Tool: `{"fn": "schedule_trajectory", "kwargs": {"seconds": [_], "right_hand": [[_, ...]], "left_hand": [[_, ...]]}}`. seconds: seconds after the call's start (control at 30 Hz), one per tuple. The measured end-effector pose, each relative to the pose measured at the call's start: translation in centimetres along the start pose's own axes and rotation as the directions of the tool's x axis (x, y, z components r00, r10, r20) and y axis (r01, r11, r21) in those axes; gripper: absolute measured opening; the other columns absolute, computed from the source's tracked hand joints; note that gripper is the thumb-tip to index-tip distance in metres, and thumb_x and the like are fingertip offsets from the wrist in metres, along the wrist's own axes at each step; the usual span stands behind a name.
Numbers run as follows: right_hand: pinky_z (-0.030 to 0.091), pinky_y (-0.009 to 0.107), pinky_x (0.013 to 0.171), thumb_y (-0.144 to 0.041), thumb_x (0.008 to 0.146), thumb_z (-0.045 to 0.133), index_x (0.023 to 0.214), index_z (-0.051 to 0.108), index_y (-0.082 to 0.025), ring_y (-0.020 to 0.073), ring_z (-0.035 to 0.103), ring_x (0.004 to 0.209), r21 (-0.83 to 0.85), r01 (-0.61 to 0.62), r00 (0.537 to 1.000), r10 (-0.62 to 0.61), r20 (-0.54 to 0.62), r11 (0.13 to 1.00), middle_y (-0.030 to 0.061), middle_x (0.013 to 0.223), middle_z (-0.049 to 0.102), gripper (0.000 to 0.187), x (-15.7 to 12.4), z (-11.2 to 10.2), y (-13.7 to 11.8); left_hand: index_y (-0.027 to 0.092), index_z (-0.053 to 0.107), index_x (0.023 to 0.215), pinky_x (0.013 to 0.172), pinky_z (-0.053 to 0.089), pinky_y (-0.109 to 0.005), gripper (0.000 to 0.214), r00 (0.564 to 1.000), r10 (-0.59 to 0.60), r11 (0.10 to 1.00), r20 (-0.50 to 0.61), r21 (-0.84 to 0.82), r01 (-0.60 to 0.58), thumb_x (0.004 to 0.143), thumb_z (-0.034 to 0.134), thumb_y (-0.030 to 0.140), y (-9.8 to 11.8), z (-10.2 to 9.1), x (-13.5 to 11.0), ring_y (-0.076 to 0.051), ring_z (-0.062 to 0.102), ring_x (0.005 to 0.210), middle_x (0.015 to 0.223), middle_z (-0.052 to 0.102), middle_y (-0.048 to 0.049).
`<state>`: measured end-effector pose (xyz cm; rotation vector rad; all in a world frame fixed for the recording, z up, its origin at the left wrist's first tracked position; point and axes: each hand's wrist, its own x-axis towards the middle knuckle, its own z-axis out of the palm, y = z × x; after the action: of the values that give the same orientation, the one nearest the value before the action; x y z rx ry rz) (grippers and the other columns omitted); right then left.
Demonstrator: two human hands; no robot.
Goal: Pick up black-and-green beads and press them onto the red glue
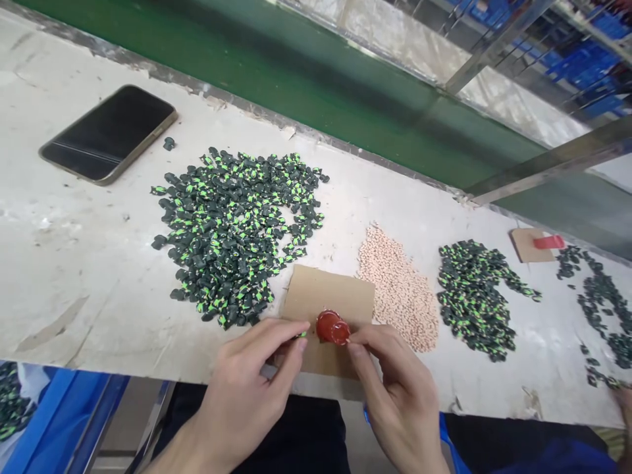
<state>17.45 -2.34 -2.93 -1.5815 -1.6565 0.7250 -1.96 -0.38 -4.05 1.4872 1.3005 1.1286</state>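
My left hand (251, 388) is at the table's near edge, fingers pinched on a small black and green part (301, 335). My right hand (395, 388) pinches a small red round tool (332, 327) right beside it. Both hands hover over a brown cardboard piece (328, 296). A large heap of black and green parts (232, 230) lies just behind my left hand. A pile of small pinkish beige pieces (399, 289) sits right of the cardboard.
A dark phone (108, 131) lies at the far left. A second heap of black and green parts (474, 296) and a third heap (602, 303) lie to the right, with another cardboard and red tool (548, 242). A green conveyor belt (316, 72) runs behind the table.
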Motion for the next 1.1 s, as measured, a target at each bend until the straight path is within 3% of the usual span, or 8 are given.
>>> {"fn": "schedule_trajectory", "kwargs": {"seconds": [0.07,0.17,0.3,0.4,0.5,0.9,1.1], "right_hand": [[0.056,0.025,0.067,-0.013,0.097,0.064,0.092,0.072,-0.026,0.0174,0.067,0.078,0.057,-0.051,0.998,0.053,-0.034,0.997,0.002,0.087,0.071,0.016,-0.1,-0.3,-0.2],[0.056,0.023,0.065,-0.019,0.098,0.066,0.092,0.073,-0.027,0.0155,0.065,0.073,0.264,-0.142,0.987,0.155,-0.029,0.954,0.0005,0.081,0.068,0.012,-0.4,-0.9,-0.6],[0.06,0.026,0.072,-0.03,0.099,0.068,0.095,0.075,-0.03,0.0148,0.068,0.078,0.611,-0.258,0.965,0.235,0.121,0.748,0.001,0.087,0.071,0.008,-0.6,-1.4,-1.2],[0.064,0.028,0.078,-0.03,0.099,0.07,0.097,0.077,-0.032,0.0151,0.074,0.083,0.703,-0.33,0.943,0.263,0.206,0.63,0.0023,0.1,0.076,0.007,-0.9,-1.6,-1.7],[0.065,0.027,0.078,-0.027,0.098,0.07,0.099,0.078,-0.032,0.016,0.075,0.086,0.719,-0.327,0.943,0.261,0.206,0.613,0.0041,0.105,0.079,0.009,-1.1,-1.7,-2.0],[0.064,0.02,0.08,-0.022,0.099,0.069,0.099,0.077,-0.035,0.0139,0.076,0.091,0.565,-0.254,0.967,0.209,0.144,0.785,-0.0009,0.097,0.08,0.016,-1.2,-2.0,-2.5],[0.063,0.02,0.071,-0.017,0.095,0.071,0.092,0.079,-0.031,0.0143,0.075,0.079,0.489,-0.185,0.983,0.164,0.086,0.852,0.0002,0.088,0.079,0.016,-0.6,-1.9,-3.1]], "left_hand": [[0.025,0.082,0.098,0.069,0.058,-0.009,0.027,0.998,-0.058,0.997,0.005,-0.057,0.058,0.088,0.067,0.006,0.6,-0.1,0.3,-0.009,0.074,0.073,0.09,0.079,0.0013],[0.031,0.084,0.091,0.063,0.059,-0.009,0.025,0.969,-0.242,0.937,0.055,-0.247,0.248,0.084,0.073,0.01,1.9,0.1,0.7,-0.01,0.074,0.068,0.085,0.08,0.0032],[0.031,0.084,0.084,0.06,0.057,-0.009,0.017,0.86,-0.445,0.669,0.252,-0.544,0.506,0.078,0.082,0.015,3.1,0.9,0.7,-0.01,0.073,0.061,0.064,0.076,0.0051],[0.028,0.085,0.083,0.067,0.058,-0.011,0.007,0.789,-0.454,0.478,0.413,-0.634,0.607,0.083,0.083,0.022,3.1,1.7,0.4,-0.01,0.074,0.065,0.065,0.077,0.0028],[0.027,0.086,0.085,0.069,0.057,-0.011,0.003,0.752,-0.429,0.389,0.5,-0.649,0.654,0.084,0.084,0.025,2.8,2.1,0.1,-0.009,0.072,0.067,0.07,0.079,0.0016],[0.028,0.087,0.086,0.067,0.054,-0.009,0.002,0.738,-0.408,0.381,0.538,-0.634,0.673,0.085,0.085,0.029,3.0,1.8,0.1,-0.008,0.067,0.066,0.067,0.075,0.0028],[0.028,0.087,0.085,0.067,0.056,-0.015,0.002,0.73,-0.439,0.416,0.523,-0.602,0.682,0.084,0.085,0.027,3.4,1.4,0.2,-0.01,0.067,0.064,0.067,0.076,0.0017]]}}
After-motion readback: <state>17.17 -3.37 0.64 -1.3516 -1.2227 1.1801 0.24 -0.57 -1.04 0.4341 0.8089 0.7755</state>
